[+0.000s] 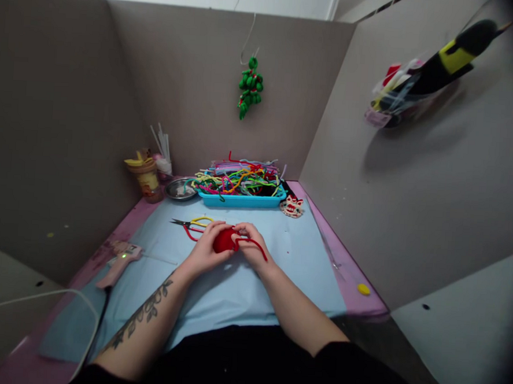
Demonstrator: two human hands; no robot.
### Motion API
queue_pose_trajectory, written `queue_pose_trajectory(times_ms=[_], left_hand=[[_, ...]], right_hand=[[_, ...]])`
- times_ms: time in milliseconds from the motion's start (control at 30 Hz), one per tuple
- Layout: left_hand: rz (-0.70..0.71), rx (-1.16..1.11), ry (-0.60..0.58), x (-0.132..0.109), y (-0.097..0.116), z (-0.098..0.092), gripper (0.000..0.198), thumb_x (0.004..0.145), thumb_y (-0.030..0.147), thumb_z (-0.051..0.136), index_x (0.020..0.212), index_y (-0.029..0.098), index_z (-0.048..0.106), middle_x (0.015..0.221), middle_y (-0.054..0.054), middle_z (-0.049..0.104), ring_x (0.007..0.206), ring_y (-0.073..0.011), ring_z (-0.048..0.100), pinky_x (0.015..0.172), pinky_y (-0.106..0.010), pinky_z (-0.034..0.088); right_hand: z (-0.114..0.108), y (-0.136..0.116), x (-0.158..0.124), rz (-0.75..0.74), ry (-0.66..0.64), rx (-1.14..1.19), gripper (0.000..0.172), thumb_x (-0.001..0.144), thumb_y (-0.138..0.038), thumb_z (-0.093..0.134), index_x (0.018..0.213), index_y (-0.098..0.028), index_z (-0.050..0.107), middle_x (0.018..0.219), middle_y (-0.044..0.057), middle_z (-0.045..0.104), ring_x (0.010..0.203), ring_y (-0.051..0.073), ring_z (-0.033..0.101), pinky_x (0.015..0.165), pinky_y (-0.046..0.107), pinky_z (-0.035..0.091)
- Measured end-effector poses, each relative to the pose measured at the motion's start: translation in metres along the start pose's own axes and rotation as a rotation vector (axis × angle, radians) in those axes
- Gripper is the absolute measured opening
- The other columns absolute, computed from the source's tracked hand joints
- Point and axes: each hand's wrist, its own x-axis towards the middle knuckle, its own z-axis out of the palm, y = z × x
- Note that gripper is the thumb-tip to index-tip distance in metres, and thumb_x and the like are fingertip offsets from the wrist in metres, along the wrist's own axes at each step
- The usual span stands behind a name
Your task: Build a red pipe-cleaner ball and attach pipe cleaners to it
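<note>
A round red piece (224,241), fuzzy like coiled pipe cleaner, sits between my two hands above the blue cloth. My left hand (207,248) wraps round its left side, fingers curled over the top and thumb below. At its right edge, my right hand (252,245) pinches a red pipe cleaner (257,246) whose loose end bends down across the back of the hand. Whether that strand joins the round piece is hidden by my fingers. Just left of my left hand lie scissors (189,225) with one yellow and one red handle loop, blades pointing left.
Behind my hands stands a blue tray (242,201) heaped with colourful pipe cleaners. A metal dish (181,189) and a cup (148,179) are at back left, a beaded-looking ornament (292,206) at back right. A pink glue gun (120,263) with its cord lies left; grey partitions (201,96) enclose the table.
</note>
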Motion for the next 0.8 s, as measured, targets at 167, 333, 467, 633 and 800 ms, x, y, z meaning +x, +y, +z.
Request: queue_pose_trajectory(times_ms=[167,333,467,633,800], left_hand=[[-0.017,-0.057,0.025,0.001,-0.002,0.000,0.049,0.071,0.028,0.069,0.119,0.023,0.059,0.124,-0.011,0.051,0.120,-0.0280,0.049,0.104,-0.046,0.039],[-0.088,-0.135,0.014,0.002,-0.006,0.002,0.048,0.073,0.030,0.068,0.119,0.021,0.060,0.124,-0.012,0.053,0.118,-0.0286,0.051,0.097,-0.043,0.046],[-0.188,-0.290,0.002,0.003,-0.010,0.001,0.056,0.074,0.036,0.068,0.126,0.021,0.054,0.131,-0.013,0.050,0.121,-0.0304,0.050,0.092,-0.042,0.049],[-0.217,-0.415,-0.048,0.002,-0.011,-0.003,0.068,0.075,0.042,0.068,0.136,0.023,0.044,0.141,-0.013,0.045,0.126,-0.0308,0.048,0.103,-0.044,0.041],[-0.032,-0.143,-0.036,-0.001,-0.008,0.001,0.081,0.061,0.041,0.081,0.134,0.024,0.049,0.149,-0.014,0.032,0.141,-0.0341,0.024,0.113,-0.048,0.025]], right_hand=[[0.002,0.004,0.002,0.028,0.049,0.023,0.027,0.068,-0.037,0.068,0.089,-0.022,0.061,0.090,0.002,0.063,0.078,0.017,0.060,0.068,0.029,0.050],[0.008,-0.003,0.003,0.182,0.047,0.250,0.033,0.066,-0.043,0.070,0.086,-0.020,0.059,0.069,0.000,0.063,0.057,0.014,0.058,0.055,0.027,0.047],[0.006,-0.018,0.002,0.184,0.015,0.432,0.025,0.068,-0.030,0.065,0.089,-0.019,0.063,0.087,0.003,0.068,0.068,0.015,0.062,0.063,0.028,0.050],[0.005,-0.029,-0.003,0.174,-0.084,0.556,0.042,0.056,-0.015,0.067,0.097,-0.021,0.064,0.108,0.003,0.067,0.083,0.017,0.064,0.071,0.028,0.053],[0.009,-0.029,-0.006,0.159,-0.061,0.547,0.041,0.058,-0.018,0.073,0.098,-0.023,0.064,0.113,0.004,0.066,0.086,0.018,0.065,0.071,0.029,0.054]])
